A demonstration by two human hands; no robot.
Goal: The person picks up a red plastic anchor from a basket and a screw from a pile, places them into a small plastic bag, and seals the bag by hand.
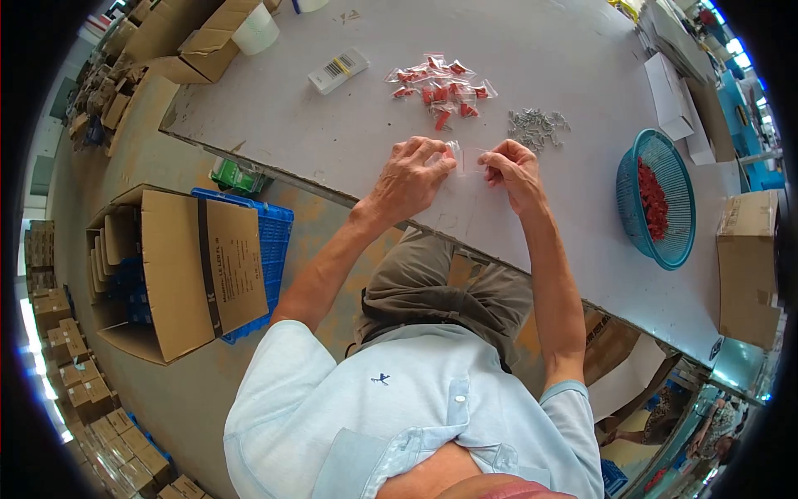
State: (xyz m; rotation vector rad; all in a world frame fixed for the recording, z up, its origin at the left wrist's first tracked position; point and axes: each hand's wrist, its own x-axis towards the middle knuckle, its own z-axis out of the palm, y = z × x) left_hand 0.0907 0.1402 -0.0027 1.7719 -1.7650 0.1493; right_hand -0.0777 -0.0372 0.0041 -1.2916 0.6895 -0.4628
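My left hand (411, 177) is closed on a small clear zip bag (455, 155), with a bit of red showing at its fingertips. Close beside it, the fingers of my right hand (513, 172) are pinched together; a thin, clear edge shows at their tips, too faint to identify. Just beyond my hands lies a pile of small clear bags (440, 90) with red pieces inside. A loose heap of small metal screws (538, 129) lies beyond my right hand.
A teal plastic basket (681, 223) of red pieces stands on the table (573, 62) at right, near cardboard boxes (748, 266). A white box (338, 70) lies at far left. On the floor, an open carton (204, 264) sits by a blue crate (274, 237).
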